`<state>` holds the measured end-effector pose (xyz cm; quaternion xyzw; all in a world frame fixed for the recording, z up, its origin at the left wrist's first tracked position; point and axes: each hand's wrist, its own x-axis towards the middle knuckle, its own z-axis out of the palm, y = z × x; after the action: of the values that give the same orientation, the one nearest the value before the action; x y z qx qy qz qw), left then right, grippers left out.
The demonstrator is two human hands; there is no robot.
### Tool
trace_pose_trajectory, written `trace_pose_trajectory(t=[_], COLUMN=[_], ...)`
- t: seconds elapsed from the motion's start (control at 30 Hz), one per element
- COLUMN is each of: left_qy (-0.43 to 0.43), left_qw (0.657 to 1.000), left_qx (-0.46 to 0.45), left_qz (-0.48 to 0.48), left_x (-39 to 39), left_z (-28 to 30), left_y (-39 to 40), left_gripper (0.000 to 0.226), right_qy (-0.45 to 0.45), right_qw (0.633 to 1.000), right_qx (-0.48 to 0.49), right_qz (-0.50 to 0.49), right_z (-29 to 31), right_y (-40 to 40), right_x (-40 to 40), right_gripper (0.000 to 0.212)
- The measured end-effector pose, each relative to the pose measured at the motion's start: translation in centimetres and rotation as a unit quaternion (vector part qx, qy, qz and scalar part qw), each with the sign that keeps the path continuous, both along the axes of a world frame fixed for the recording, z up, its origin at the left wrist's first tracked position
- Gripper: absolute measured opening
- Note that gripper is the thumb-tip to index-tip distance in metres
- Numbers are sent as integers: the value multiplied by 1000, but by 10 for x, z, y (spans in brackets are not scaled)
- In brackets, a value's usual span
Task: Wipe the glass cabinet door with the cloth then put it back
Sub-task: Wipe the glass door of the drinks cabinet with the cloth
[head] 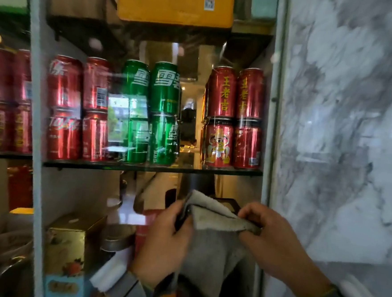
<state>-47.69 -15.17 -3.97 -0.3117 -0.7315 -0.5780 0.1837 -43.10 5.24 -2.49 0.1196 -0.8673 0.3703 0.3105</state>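
A grey cloth [209,246] hangs between both hands in front of the lower part of the glass cabinet door [189,97]. My left hand [162,245] grips the cloth's left edge. My right hand [274,242] pinches its upper right corner. The cloth's top edge is stretched between the hands and the rest droops down. The glass shows reflections of a room and a window. I cannot tell whether the cloth touches the glass.
Behind the glass, red cans [77,107], green cans [151,112] and more red cans [234,118] stand stacked on a glass shelf [152,168]. A yellow box [175,3] sits above. A gold box [67,243] stands below. A marble wall [344,135] is to the right.
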Motion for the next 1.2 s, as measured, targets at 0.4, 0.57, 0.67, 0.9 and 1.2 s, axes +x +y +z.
trace_pose_trajectory(t=[0.4, 0.57, 0.67, 0.9, 1.2], left_qy=[92, 25, 24, 218, -86], left_qw=[990, 986, 985, 924, 993], left_qx=[-101, -150, -164, -178, -4], left_qz=[-35, -75, -56, 258, 86], left_x=[-24, -31, -37, -37, -34], left_z=[42, 37, 36, 61, 67], left_y=[18, -5, -20, -33, -15], left_gripper=[19, 28, 11, 20, 7], right_qy=[105, 129, 155, 205, -16], right_qw=[986, 981, 980, 977, 978], right_qx=[-68, -92, -91, -50, -207], right_qz=[106, 112, 81, -36, -18], right_z=[22, 40, 49, 52, 48], right_y=[-4, 6, 9, 11, 13], right_x=[-39, -46, -51, -53, -41], right_gripper=[11, 27, 19, 14, 17])
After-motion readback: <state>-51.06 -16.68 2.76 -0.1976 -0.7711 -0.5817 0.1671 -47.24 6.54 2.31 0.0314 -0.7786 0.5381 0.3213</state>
